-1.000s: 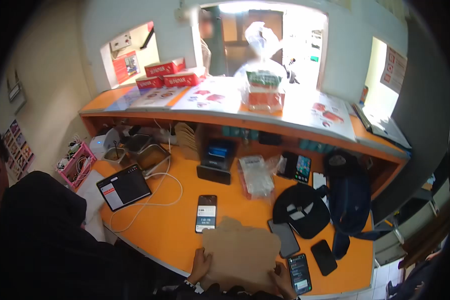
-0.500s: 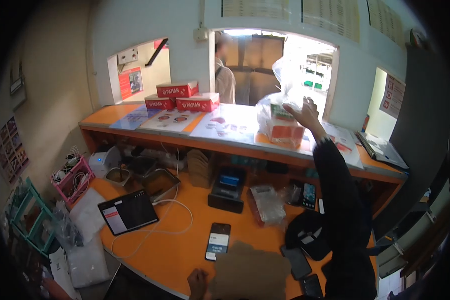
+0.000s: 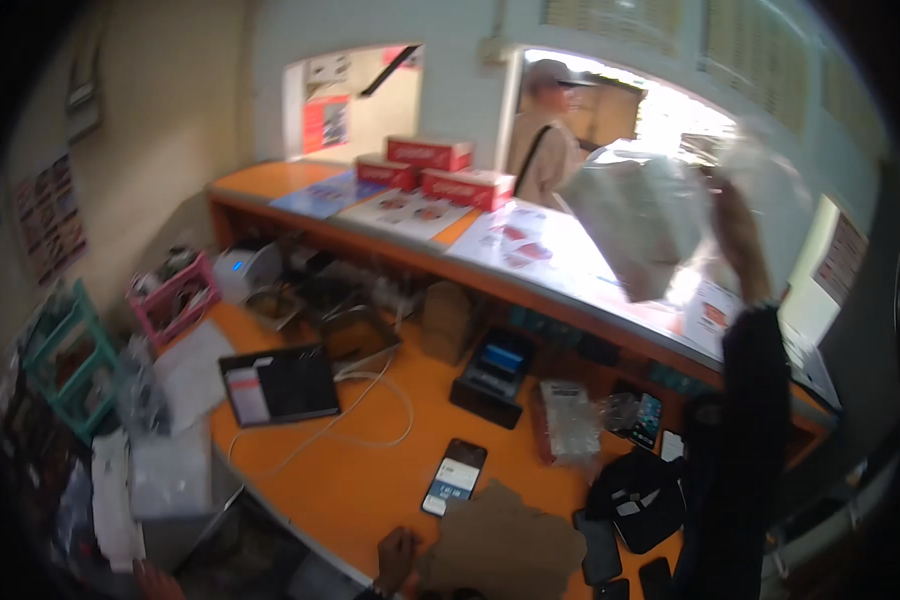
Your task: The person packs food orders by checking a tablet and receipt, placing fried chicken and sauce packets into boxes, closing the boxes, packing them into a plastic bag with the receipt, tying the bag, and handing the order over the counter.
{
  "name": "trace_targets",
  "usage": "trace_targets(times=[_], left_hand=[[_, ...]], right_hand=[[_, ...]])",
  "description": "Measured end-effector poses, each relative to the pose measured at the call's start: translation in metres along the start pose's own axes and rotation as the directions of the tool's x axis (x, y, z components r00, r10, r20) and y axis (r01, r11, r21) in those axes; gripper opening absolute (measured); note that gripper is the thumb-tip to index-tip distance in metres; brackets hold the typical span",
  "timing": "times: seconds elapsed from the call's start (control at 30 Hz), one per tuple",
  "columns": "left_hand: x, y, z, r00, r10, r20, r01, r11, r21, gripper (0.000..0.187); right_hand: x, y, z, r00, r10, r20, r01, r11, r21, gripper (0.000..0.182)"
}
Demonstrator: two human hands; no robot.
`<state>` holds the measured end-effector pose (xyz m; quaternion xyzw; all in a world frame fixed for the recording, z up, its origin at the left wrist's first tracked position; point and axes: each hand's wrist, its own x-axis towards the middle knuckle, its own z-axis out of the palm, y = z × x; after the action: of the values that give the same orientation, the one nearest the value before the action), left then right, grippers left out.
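- Standing just beyond the left edge of the table (image 3: 345, 490): one green crate (image 3: 58, 338); one pink basket (image 3: 187, 315) sits by the far left corner.
- Near the left edge, one tablet (image 3: 285, 385), with white cable beside it.
- On the shelf (image 3: 260, 178) along the table's far edge, toward its left end, three red boxes (image 3: 467, 188), one stacked above two.
- At the near edge, the left hand (image 3: 398, 555), fingers curled in, just left of one brown card (image 3: 505, 550); I cannot tell whether they touch or grip it.
- Just past the card's far edge, one phone (image 3: 453, 477), lit; farther back, one card reader (image 3: 492, 372).
- Beyond the window, one person (image 3: 548, 135).
- Toward the table's right edge, one clear packet (image 3: 568, 422), one black cap (image 3: 620, 490) and five more phones (image 3: 598, 550): two behind the cap, three nearer the near right corner.
- Above the shelf's right half, one bag (image 3: 638, 215), tilted, blurred; its body lies left of the fingers.
- Farthest right, the right hand (image 3: 738, 225), raised, fingers closed on the bag's plastic.
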<state>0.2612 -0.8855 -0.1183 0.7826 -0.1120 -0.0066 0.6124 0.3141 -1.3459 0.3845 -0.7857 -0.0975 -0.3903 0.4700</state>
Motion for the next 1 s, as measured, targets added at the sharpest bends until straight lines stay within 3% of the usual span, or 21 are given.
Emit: trace_targets(times=[0.03, 0.1, 0.2, 0.27, 0.37, 0.5, 0.6, 0.7, 0.8, 1.0], left_hand=[[0.001, 0.004, 0.001, 1.0, 0.017, 0.008, -0.017, 0.999, -0.028, 0.032], [0.005, 0.004, 0.006, 0.998, 0.054, 0.009, -0.053, 0.996, -0.065, 0.028], [0.012, 0.029, 0.009, 0.993, 0.069, 0.092, -0.054, 0.987, -0.151, 0.024], [0.011, 0.044, 0.007, 0.991, 0.104, 0.083, -0.082, 0.97, -0.23, 0.026], [0.01, 0.024, -0.002, 0.99, 0.137, -0.033, -0.134, 0.988, 0.077, 0.027], [0.003, 0.006, -0.02, 0.99, 0.001, -0.144, -0.013, 0.996, -0.083, 0.026], [0.006, 0.01, -0.022, 0.998, -0.024, -0.065, 0.017, 0.994, -0.104, 0.023], [0.009, 0.007, -0.016, 0.999, -0.006, -0.034, 0.006, 1.0, 0.004, 0.021], [0.01, 0.008, -0.014, 0.992, 0.075, -0.099, -0.073, 0.997, 0.024, 0.031], [0.01, 0.012, -0.013, 0.993, 0.05, -0.111, -0.046, 0.998, 0.038, 0.031]], right_hand=[[-0.006, -0.015, -0.015, 0.966, -0.233, 0.113, 0.259, 0.836, -0.484, 0.041], [-0.029, -0.032, -0.028, 0.999, -0.04, -0.033, 0.027, 0.946, -0.323, 0.036], [-0.055, -0.022, -0.004, 0.955, 0.268, -0.127, -0.281, 0.955, -0.1, 0.032], [-0.092, -0.003, 0.025, 0.939, 0.333, -0.083, -0.339, 0.938, -0.071, 0.032], [-0.158, 0.024, 0.076, 0.922, 0.387, 0.008, -0.385, 0.92, -0.079, 0.031], [-0.226, 0.044, 0.143, 0.879, 0.458, 0.129, -0.452, 0.889, -0.075, 0.03], [-0.258, 0.047, 0.176, 0.85, 0.489, 0.194, -0.487, 0.871, -0.064, 0.03], [-0.282, 0.044, 0.198, 0.831, 0.503, 0.239, -0.504, 0.861, -0.06, 0.029], [-0.311, 0.041, 0.209, 0.809, 0.523, 0.268, -0.528, 0.847, -0.06, 0.029], [-0.391, 0.033, 0.23, 0.685, 0.637, 0.354, -0.663, 0.746, -0.062, 0.028]])
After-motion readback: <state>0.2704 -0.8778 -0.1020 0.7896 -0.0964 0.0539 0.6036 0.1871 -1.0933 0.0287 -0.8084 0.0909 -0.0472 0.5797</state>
